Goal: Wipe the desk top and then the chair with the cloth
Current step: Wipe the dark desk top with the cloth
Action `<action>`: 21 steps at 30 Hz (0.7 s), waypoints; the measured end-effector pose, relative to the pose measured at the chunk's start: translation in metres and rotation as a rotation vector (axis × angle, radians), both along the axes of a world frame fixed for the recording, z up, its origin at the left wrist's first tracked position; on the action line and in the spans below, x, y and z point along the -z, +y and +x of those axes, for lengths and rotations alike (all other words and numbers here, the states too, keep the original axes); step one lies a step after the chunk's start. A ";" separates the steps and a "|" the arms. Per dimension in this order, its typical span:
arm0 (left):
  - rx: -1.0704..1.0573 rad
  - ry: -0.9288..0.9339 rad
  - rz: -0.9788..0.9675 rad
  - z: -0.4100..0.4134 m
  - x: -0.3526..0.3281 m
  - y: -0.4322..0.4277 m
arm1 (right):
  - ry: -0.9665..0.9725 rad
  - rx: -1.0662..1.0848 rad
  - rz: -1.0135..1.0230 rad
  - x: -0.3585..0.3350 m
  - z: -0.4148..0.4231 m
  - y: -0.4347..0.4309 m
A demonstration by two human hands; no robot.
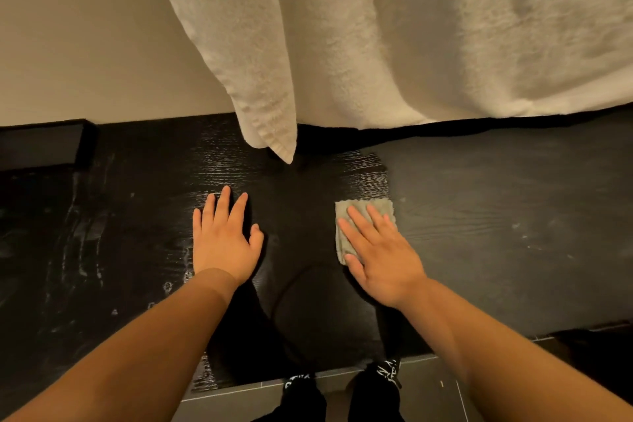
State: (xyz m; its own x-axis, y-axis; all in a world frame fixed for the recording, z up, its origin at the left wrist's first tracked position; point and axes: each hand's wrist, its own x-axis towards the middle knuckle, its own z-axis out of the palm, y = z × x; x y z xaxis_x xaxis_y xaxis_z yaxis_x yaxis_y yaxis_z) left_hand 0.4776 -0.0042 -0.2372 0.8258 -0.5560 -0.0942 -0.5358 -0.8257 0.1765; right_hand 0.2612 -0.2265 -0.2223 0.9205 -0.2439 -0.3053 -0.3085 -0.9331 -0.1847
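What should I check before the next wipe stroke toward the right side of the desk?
1. Cloth under right hand: ok, flat fingers press it on the desk top.
2. Left hand out of the path: ok, flat on the desk, left of the cloth.
3. Right side clean: not ok, dull with pale specks.
4. Towel clear of the surface: cannot tell, its tip hangs low at the back.
5. Box out of the way: ok, far left.
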 end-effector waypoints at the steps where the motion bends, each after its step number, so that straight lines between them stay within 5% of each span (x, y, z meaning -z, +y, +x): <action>1: -0.004 -0.004 -0.003 -0.001 -0.001 -0.001 | 0.012 -0.011 -0.008 0.001 0.006 -0.014; 9: -0.035 0.037 -0.061 -0.024 -0.010 -0.029 | 0.060 0.187 -0.018 -0.005 0.045 -0.071; 17: -0.081 0.044 -0.048 -0.088 -0.002 -0.096 | -0.019 -0.138 0.088 -0.005 -0.036 -0.056; 21: -0.109 0.046 -0.024 -0.090 0.003 -0.097 | 0.000 -0.064 0.016 0.003 0.003 -0.109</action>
State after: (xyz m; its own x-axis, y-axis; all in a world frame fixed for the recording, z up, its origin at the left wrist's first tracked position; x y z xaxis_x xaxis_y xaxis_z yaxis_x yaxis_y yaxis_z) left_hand 0.3879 -0.1009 -0.2398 0.8765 -0.4658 -0.1212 -0.4341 -0.8738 0.2192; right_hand 0.2642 -0.3352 -0.2252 0.9340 -0.1796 -0.3089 -0.2485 -0.9477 -0.2002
